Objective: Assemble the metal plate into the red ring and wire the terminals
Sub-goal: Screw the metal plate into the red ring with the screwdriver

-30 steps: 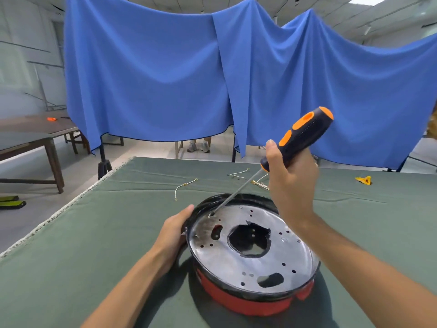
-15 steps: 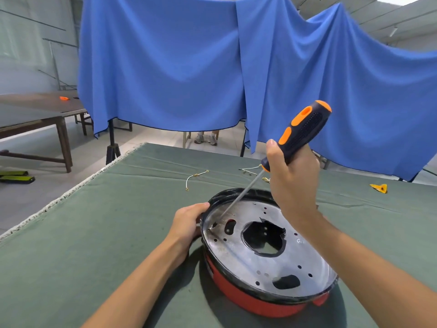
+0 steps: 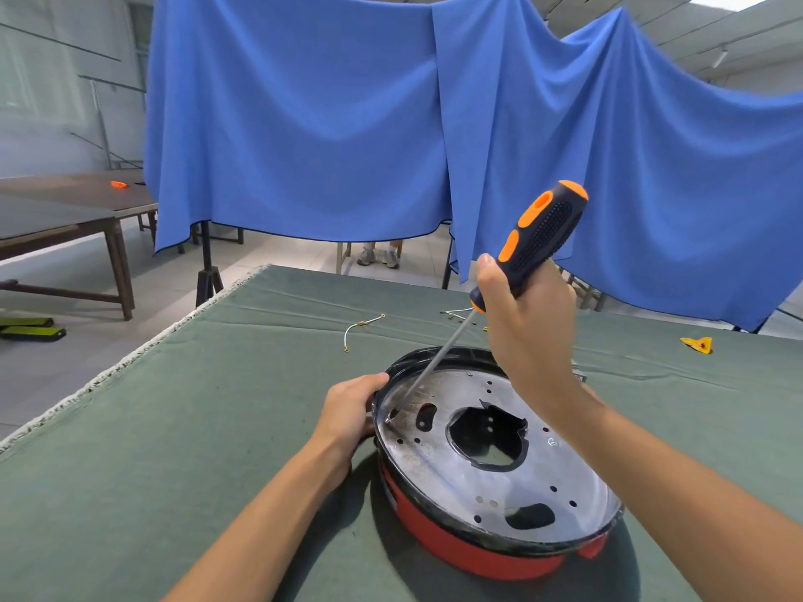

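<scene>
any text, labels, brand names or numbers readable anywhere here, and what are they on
None can be read.
Screwdriver: black and orange handle, no brand or size marking visible.
Metal plate: only holes and cutouts; one small round mark near the right forearm is too small to tell.
Red ring: no label visible on its side.
Yellow piece on the green table cover: too small and blurred to show print.
</scene>
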A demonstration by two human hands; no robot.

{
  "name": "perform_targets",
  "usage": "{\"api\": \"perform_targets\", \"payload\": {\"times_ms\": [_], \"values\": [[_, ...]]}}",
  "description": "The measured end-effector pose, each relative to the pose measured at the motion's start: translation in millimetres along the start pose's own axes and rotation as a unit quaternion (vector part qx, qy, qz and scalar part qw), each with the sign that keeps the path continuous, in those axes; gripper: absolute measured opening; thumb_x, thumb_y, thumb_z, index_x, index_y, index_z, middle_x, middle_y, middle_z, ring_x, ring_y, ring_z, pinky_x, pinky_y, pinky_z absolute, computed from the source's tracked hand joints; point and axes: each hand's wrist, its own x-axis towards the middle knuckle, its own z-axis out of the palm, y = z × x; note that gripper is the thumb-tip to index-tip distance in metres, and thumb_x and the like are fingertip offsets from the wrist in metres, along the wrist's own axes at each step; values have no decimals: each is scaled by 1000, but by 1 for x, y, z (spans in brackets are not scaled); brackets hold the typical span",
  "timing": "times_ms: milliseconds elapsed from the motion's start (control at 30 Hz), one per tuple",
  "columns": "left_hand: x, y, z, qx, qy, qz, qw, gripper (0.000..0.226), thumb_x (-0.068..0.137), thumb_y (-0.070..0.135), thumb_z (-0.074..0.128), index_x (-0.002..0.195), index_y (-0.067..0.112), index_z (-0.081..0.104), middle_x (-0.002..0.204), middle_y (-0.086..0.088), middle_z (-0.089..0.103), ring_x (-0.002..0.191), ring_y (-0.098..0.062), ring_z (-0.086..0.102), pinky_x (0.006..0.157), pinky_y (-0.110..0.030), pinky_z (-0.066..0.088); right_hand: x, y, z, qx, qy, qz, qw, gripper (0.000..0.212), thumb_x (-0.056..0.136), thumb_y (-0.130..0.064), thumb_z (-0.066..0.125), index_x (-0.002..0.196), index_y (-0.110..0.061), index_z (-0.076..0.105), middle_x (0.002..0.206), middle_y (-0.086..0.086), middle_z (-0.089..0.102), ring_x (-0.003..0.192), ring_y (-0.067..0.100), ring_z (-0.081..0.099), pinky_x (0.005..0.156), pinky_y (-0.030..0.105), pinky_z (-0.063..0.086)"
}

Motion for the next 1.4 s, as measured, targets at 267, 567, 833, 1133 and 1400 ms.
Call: {"api": "perform_targets", "payload": {"times_ms": [267,567,833,1133,1400], "values": [[-3,1,2,2,13,4,1000,16,91,15,53,87,5,65,81,-17,57,65,-22,51,47,-18,44,-2,-3,-2,1,9,4,1000,22,81,-42,49,66,-26,43,62,-3,61,59,14,58,56,19,41],[-7,3,4,12,29,26,999,19,90,13,54,79,6,67,73,-13,58,61,-19,51,50,-20,44,-3,-3,-1,6,13,3,1000,24,81,-45,49,69,-25,46,60,2,61,59,16,61,58,24,44],[-5,1,4,26,65,53,996,15,89,11,59,82,15,72,79,-4,72,72,-18,64,69,-30,53,-3,2,-3,16,23,16,999,19,85,-38,52,70,-29,44,59,0,62,59,12,61,56,18,43],[-1,-3,3,48,75,84,992,15,89,8,59,85,14,72,76,0,72,73,-15,66,75,-32,54,-3,-10,5,-27,-27,-16,999,22,85,-39,52,70,-30,40,55,-5,55,57,8,53,55,16,37],[-16,9,1,182,131,244,944,16,85,15,56,83,20,71,88,2,71,87,-11,64,80,-29,50,13,-31,17,-115,-100,-12,988,38,76,-54,67,71,-23,47,60,-7,59,61,15,54,58,31,42]]}}
